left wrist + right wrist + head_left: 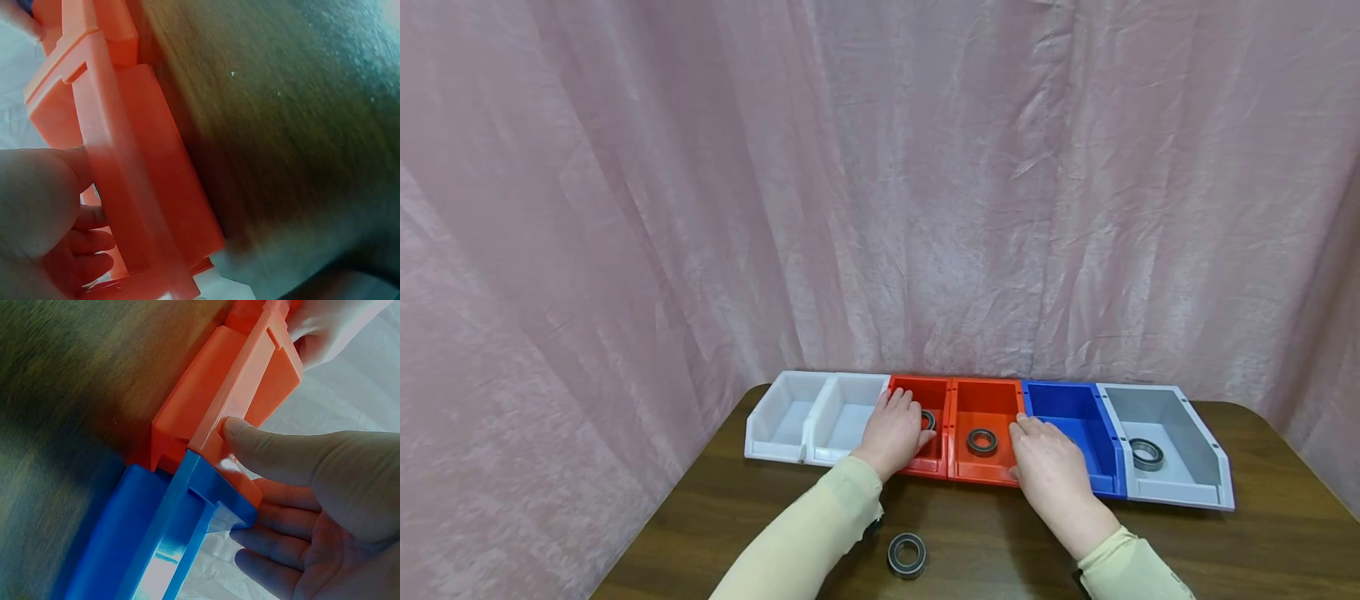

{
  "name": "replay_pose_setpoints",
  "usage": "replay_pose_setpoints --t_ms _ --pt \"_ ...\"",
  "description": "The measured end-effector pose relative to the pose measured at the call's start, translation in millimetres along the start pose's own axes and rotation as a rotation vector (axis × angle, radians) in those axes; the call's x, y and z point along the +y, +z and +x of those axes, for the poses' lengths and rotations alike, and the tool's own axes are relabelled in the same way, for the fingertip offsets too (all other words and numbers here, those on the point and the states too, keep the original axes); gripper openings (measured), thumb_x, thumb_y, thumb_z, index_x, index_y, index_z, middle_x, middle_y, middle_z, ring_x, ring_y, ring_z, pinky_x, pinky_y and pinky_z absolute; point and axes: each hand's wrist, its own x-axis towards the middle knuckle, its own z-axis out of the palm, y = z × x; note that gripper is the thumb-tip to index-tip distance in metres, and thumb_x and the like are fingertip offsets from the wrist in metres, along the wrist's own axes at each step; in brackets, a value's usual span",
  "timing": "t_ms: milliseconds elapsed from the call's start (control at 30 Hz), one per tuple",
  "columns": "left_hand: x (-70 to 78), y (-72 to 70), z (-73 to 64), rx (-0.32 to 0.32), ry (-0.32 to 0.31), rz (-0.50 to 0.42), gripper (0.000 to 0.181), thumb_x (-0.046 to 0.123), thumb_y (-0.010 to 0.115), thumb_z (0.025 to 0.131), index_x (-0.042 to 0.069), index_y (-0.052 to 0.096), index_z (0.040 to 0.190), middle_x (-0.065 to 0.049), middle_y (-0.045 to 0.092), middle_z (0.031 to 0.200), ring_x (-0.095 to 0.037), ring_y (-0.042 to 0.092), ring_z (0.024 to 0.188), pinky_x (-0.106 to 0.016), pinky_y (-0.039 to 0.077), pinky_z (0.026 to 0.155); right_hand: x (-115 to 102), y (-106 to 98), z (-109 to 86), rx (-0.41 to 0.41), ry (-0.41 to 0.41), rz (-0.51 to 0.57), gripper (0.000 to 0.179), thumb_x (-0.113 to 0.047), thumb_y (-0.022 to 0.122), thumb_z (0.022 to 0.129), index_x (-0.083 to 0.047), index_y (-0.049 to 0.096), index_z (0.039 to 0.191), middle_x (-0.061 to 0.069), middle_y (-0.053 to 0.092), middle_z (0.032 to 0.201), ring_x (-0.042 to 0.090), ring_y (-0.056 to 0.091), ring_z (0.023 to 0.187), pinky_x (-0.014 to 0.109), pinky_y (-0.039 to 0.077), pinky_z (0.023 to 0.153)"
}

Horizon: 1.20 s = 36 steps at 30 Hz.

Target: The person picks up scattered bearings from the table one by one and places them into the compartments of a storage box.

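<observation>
In the head view, a dark-rimmed metal ring bearing point(982, 451) lies inside the orange-red plastic bin point(985, 398). Another ring bearing point(907, 572) lies on the brown wood-grain table point(992, 558), in front of that bin and to its left. Both hands reach forward, backs uppermost. The left wrist view shows the left hand point(891, 433) with bent fingers within the deep-red plastic bin point(925, 467), left of the orange-red one; its thumb tip is hidden, so I cannot tell whether it pinches anything. Only the right wrist view reveals the right hand's point(1051, 462) thumb touching the orange-red rim, fingers extended, slightly spread.
</observation>
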Motion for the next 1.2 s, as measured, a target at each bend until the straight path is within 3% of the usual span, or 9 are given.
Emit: replay_pose_setpoints --t_ms 467,667,833,1200 --pt "1.9 2.8 -0.2 0.002 0.013 0.04 0.058 0.054 0.072 0.105 0.005 0.075 0.136 -0.014 0.068 0.149 -0.032 0.059 0.146 -0.052 0.034 0.129 -0.9 -0.6 -0.3 -0.011 0.001 0.004 0.06 -0.017 0.099 0.08 0.008 0.075 0.128 0.027 0.071 0.138 0.044 0.069 0.129 0.054 0.052 0.114" --pt "2.7 1.5 0.2 -0.029 0.013 0.071 0.056 0.055 0.071 0.105 0.008 0.076 0.136 -0.01 0.07 0.147 -0.029 0.059 0.145 -0.053 0.032 0.13 -0.8 -1.1 -0.3 0.025 -0.013 -0.002 0.059 -0.017 0.101 0.078 0.008 0.076 0.125 0.027 0.072 0.136 0.044 0.07 0.126 0.054 0.053 0.112" --pt "2.8 -0.8 1.8 -0.078 0.008 0.083 0.055 0.055 0.07 0.105 0.011 0.077 0.138 -0.008 0.07 0.148 -0.028 0.058 0.146 -0.053 0.029 0.131 -1.2 -2.3 0.1 0.006 -0.006 0.001 0.06 -0.016 0.1 0.079 0.008 0.075 0.127 0.027 0.071 0.138 0.044 0.069 0.128 0.054 0.052 0.114" --pt "5.3 -6.3 5.5 -0.147 0.025 0.086 0.036 0.053 0.073 0.104 0.022 0.087 0.117 0.0 0.08 0.129 -0.028 0.064 0.139 -0.06 0.025 0.131 -1.5 -2.9 0.4 -0.01 0.003 0.002 0.06 -0.016 0.1 0.079 0.008 0.075 0.128 0.028 0.071 0.138 0.044 0.069 0.129 0.054 0.052 0.115"
